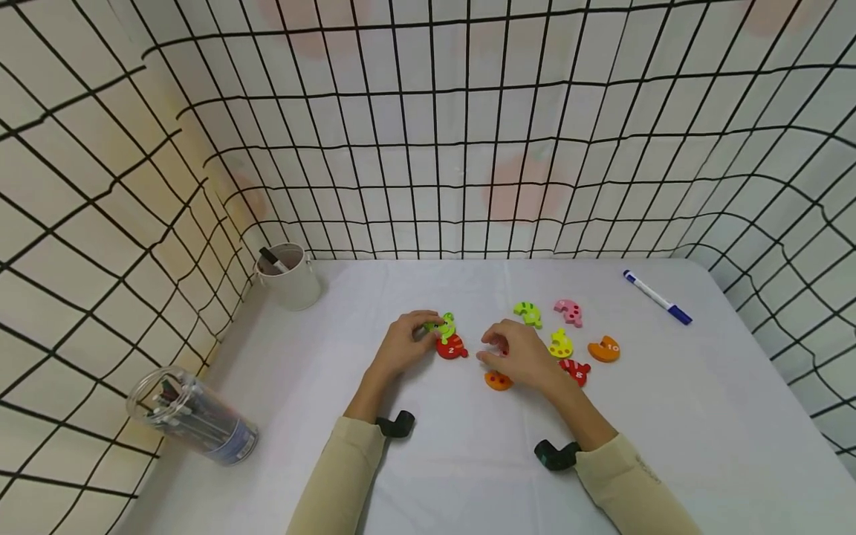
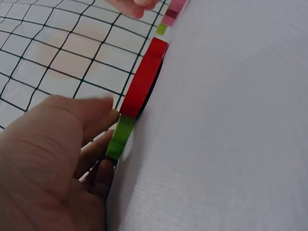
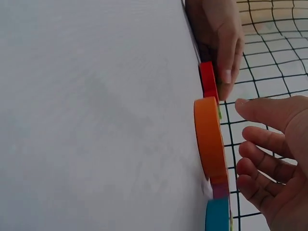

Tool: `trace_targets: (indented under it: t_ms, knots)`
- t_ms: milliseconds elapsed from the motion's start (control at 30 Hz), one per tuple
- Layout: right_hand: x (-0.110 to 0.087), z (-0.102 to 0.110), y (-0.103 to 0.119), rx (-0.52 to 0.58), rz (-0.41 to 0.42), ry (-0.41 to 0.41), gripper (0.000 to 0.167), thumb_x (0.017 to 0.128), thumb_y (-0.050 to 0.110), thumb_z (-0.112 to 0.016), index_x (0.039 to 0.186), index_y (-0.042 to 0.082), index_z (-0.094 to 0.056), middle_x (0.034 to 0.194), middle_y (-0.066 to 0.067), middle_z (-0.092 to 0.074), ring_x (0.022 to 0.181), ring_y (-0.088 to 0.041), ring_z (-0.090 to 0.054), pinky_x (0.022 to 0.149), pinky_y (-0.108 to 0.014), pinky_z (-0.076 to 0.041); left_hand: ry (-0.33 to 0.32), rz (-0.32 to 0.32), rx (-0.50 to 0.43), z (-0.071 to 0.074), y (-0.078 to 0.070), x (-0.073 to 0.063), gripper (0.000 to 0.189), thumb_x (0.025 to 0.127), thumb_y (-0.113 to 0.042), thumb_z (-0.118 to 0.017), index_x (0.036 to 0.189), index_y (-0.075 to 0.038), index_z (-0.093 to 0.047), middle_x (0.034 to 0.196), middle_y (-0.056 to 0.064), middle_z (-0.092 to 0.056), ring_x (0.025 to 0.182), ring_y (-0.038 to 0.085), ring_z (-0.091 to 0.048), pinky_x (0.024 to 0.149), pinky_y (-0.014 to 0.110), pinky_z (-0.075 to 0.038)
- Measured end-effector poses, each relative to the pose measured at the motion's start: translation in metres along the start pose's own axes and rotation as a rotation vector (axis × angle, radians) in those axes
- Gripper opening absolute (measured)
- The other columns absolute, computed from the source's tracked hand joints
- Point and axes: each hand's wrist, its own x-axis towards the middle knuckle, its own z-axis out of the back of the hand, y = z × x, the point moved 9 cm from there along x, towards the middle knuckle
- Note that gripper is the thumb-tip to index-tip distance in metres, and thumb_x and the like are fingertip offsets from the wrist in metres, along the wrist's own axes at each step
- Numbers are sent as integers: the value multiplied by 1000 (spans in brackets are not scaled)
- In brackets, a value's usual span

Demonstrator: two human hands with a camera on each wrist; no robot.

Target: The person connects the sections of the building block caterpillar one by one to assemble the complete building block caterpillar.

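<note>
Near the table's middle, my left hand (image 1: pixel 406 344) has its fingers and thumb around a small green animal-shaped puzzle piece (image 1: pixel 446 327). A red piece (image 1: pixel 452 348) marked 2 lies against that green piece. In the left wrist view, the green piece (image 2: pixel 121 137) sits between my fingers and the red piece (image 2: pixel 144 79). To the right, my right hand (image 1: pixel 521 353) hovers with loosely bent fingers and nothing gripped. An orange piece (image 1: pixel 498 381) lies just below it and is partly covered. The right wrist view shows the orange piece (image 3: pixel 210 137) apart from the fingers.
Right of the hands lie a green piece (image 1: pixel 529 313), a pink piece (image 1: pixel 569 312), a yellow piece (image 1: pixel 561 343), a red piece (image 1: pixel 576 371) and an orange piece (image 1: pixel 605 349). A marker (image 1: pixel 657 297), a white bucket (image 1: pixel 292 280) and a pen jar (image 1: pixel 200 420) stand farther out. Black mesh surrounds the table.
</note>
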Motion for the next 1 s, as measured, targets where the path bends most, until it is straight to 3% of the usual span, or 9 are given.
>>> trace_targets:
  t_ms: [267, 400, 767, 900, 1000]
  knots:
    - [-20, 6, -15, -80, -56, 66, 49, 75, 47, -90, 106, 15, -71, 98, 1, -66, 93, -18, -56, 79, -31, -53, 10, -19, -9, -1, -3, -1, 28, 95, -23, -73, 123, -20, -74, 139, 1, -66, 139, 25, -53, 121, 49, -38]
    - [-29, 6, -18, -110, -58, 99, 52, 69, 47, -93, 106, 18, -71, 101, 3, -64, 95, -17, -54, 81, -32, -53, 23, -12, -8, -2, -4, -2, 29, 96, -22, -71, 125, -20, -73, 141, 2, -65, 141, 25, -51, 122, 50, -36]
    - [-31, -3, -11, -104, 2, 122, 47, 76, 35, -92, 115, 20, -71, 119, 1, -62, 102, -16, -56, 88, -34, -57, 61, -98, 87, -6, -12, -2, 57, 86, -35, -83, 137, -15, -66, 149, 6, -58, 144, 31, -46, 122, 52, -36]
    - [-32, -6, -10, -112, 9, 118, 45, 77, 31, -91, 116, 21, -70, 122, 0, -64, 106, -18, -58, 91, -39, -59, 81, -80, 75, -8, -12, -5, 58, 89, -33, -79, 142, -15, -62, 153, 6, -53, 148, 31, -41, 123, 53, -34]
    - [-33, -7, -8, -123, 23, 120, 43, 78, 30, -90, 116, 21, -71, 125, 1, -68, 118, -23, -61, 100, -48, -57, 91, -74, 87, -9, -10, -7, 58, 91, -33, -76, 144, -16, -61, 155, 4, -51, 150, 30, -39, 123, 53, -33]
